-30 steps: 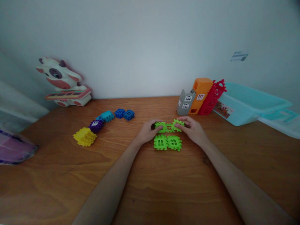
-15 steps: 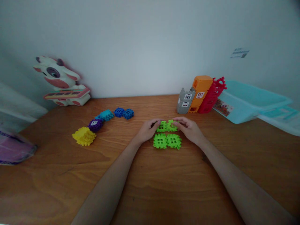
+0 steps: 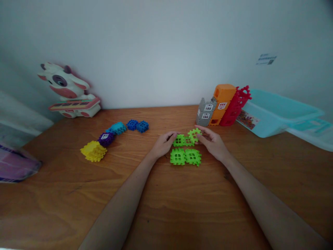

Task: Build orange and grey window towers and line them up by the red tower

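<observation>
Two joined green window tiles (image 3: 185, 156) lie flat on the wooden table (image 3: 166, 201). Just behind them is a second green piece (image 3: 182, 140), which my left hand (image 3: 163, 144) pinches at its left end. My right hand (image 3: 212, 142) grips a tilted green tile (image 3: 194, 134) at the right end of that piece, its far edge raised off the table. Both hands are closed on the green tiles.
A grey, orange and red block building (image 3: 221, 106) stands behind my right hand, leaning on a turquoise bin (image 3: 281, 116). Yellow (image 3: 93, 151), purple (image 3: 105, 139), teal (image 3: 117, 128) and blue (image 3: 137, 125) block clusters lie at the left. A cow toy (image 3: 69, 92) stands by the wall.
The right-hand green tile lay nearly flat against the left one half a second ago; now it is tilted up at an angle. My hands stay in about the same place.
</observation>
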Available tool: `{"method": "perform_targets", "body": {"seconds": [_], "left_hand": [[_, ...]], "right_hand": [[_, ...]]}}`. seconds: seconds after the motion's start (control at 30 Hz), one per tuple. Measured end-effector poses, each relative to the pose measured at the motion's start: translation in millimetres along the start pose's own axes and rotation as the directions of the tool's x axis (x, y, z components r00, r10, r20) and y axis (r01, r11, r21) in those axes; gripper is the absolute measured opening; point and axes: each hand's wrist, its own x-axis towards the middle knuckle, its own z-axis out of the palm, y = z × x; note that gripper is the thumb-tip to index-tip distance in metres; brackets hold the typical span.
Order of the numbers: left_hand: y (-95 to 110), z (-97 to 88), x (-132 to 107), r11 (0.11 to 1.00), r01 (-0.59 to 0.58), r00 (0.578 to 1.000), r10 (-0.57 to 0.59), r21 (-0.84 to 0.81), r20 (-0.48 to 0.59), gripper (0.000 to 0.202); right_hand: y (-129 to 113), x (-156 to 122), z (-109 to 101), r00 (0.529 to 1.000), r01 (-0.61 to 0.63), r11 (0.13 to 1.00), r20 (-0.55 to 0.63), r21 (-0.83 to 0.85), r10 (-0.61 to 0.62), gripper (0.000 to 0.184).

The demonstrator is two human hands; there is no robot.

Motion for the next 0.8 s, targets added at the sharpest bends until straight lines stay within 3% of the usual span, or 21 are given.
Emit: {"method": "perform_targets", "body": {"seconds": [0.27, 0.4, 0.5, 0.67, 0.8], "left_hand": [[2.7, -0.5, -0.8, 1.0, -0.015, 1.0, 0.015, 0.019, 0.003, 0.037], [3.3, 0.1, -0.9, 1.0, -0.017, 1.0, 0.017, 0.026, -0.009, 0.038], [2.3, 0.8, -0.9, 0.999, -0.02, 1.0, 0.02, 0.042, -0.022, 0.038], [2.3, 1.8, -1.9, 0.997, -0.052, 0.999, 0.053, 0.052, -0.014, 0.035], [3.1, 2.0, -2.3, 0.993, -0.1, 0.995, 0.101, 0.065, -0.008, 0.033]], "right_hand": [[3.3, 4.5, 0.1, 0.993, 0.021, 1.0, -0.119, 0.02, -0.019, 0.04], [5.0, 4.9, -1.1, 0.995, -0.016, 0.998, -0.098, 0.063, 0.022, 0.045], [3.8, 4.1, -1.1, 0.999, -0.024, 0.994, -0.04, 0.103, 0.029, 0.058], [2.8, 3.9, 1.9, 0.999, 0.017, 0.999, -0.035, -0.034, -0.018, 0.046], [3.6, 3.3, 3.7, 0.997, 0.023, 0.996, -0.066, -0.089, -0.029, 0.046]]}}
